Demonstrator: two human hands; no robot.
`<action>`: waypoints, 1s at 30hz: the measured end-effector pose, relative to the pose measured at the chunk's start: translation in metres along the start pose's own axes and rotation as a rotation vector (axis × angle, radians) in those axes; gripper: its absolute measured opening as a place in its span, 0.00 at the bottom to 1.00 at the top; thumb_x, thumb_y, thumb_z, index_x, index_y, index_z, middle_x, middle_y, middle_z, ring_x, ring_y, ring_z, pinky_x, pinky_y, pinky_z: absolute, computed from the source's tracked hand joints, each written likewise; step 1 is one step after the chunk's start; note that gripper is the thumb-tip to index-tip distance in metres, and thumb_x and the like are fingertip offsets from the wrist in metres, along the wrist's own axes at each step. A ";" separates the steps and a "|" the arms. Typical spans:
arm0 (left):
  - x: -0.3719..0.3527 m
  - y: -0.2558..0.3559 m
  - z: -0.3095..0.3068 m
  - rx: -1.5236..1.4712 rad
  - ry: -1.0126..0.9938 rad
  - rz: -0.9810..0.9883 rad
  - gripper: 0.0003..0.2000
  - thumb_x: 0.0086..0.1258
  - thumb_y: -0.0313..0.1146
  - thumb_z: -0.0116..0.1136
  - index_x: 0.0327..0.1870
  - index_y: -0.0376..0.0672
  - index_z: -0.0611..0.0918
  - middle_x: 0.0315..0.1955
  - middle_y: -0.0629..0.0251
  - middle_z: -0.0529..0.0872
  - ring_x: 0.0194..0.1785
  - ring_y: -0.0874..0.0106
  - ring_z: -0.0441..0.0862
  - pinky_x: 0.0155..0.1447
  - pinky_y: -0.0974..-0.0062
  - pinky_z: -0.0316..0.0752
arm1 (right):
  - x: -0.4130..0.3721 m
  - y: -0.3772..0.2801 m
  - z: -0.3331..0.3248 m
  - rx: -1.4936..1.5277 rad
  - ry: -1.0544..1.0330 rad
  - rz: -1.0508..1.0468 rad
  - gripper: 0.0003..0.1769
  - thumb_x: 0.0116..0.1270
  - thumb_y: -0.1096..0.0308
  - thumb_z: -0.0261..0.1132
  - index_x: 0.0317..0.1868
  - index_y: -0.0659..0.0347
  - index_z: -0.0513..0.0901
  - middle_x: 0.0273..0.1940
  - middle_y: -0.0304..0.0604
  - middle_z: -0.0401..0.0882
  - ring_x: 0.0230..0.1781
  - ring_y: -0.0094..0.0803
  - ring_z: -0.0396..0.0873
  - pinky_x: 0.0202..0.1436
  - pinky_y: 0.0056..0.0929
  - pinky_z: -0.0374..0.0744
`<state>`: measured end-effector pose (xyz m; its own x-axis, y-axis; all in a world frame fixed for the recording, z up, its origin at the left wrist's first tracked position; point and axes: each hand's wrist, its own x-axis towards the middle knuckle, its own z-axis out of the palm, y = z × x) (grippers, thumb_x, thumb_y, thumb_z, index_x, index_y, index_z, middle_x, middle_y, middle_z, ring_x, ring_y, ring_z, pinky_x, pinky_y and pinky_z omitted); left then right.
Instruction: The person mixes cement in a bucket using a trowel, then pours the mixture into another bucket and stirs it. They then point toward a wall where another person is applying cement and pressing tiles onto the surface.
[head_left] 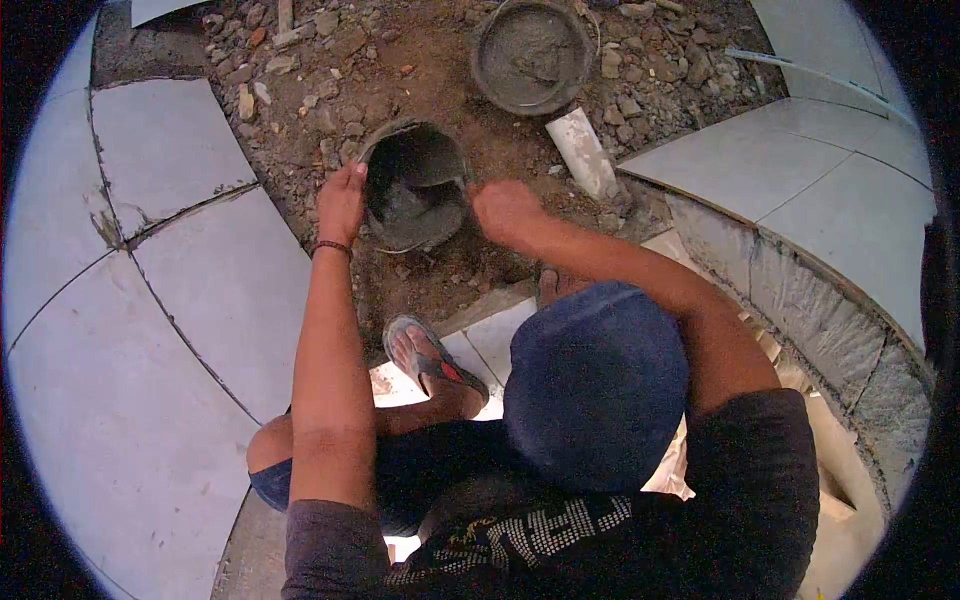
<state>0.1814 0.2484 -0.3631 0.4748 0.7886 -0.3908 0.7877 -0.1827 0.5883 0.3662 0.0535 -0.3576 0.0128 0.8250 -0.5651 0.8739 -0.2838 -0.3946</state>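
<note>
Head view looks down over my own cap and shoulders. Largest are the pale floor tiles (190, 300) spreading out on my left, with more tiles (800, 160) on a raised step to my right. Between them lies a patch of bare dirt (440, 80) strewn with rubble. On that dirt, straight in front of me, is the bucket (415, 190) — tipped on its side, with grey wet mortar pooled in its lower part. Farther off stands a round pan (532, 55), also holding mortar, and a short white pipe (585, 150) lies just below it, to the right of the bucket.

My left hand (342, 200) grips the bucket's left rim. My right hand (505, 210) is closed in a fist at the right rim; whether it grips the rim itself or a handle I cannot tell.

With a load this sloppy, I judge the hold should be even on both sides and the tilt slow, so nothing slops over the low lip towards my sandal (430, 355).

A thin band (330, 246) circles my left wrist. White letters run across my shirt (540, 535) — too broken by folds to read. The bucket shows no label.
</note>
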 end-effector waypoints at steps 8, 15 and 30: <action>-0.003 0.011 0.005 0.083 0.036 0.020 0.26 0.69 0.53 0.52 0.55 0.38 0.79 0.47 0.49 0.84 0.52 0.55 0.81 0.56 0.64 0.72 | 0.030 0.008 -0.002 0.014 0.145 0.074 0.27 0.60 0.70 0.58 0.62 0.60 0.70 0.38 0.57 0.82 0.40 0.50 0.83 0.41 0.46 0.81; -0.017 0.024 0.020 0.060 0.159 0.103 0.22 0.64 0.46 0.62 0.50 0.37 0.82 0.37 0.48 0.85 0.42 0.54 0.84 0.47 0.64 0.76 | 0.028 0.011 0.006 0.213 0.036 0.125 0.14 0.55 0.69 0.61 0.41 0.66 0.83 0.38 0.60 0.83 0.40 0.53 0.83 0.42 0.49 0.81; -0.043 0.119 -0.053 0.208 -0.060 0.632 0.13 0.62 0.36 0.64 0.41 0.36 0.83 0.26 0.49 0.82 0.27 0.56 0.80 0.31 0.66 0.73 | -0.039 0.020 -0.010 0.830 -0.094 0.029 0.17 0.60 0.63 0.58 0.47 0.59 0.82 0.27 0.49 0.81 0.21 0.36 0.78 0.28 0.38 0.75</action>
<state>0.2337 0.2245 -0.2389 0.8860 0.4600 -0.0579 0.4075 -0.7132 0.5704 0.3880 0.0211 -0.3362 -0.0426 0.7781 -0.6267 0.2311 -0.6026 -0.7639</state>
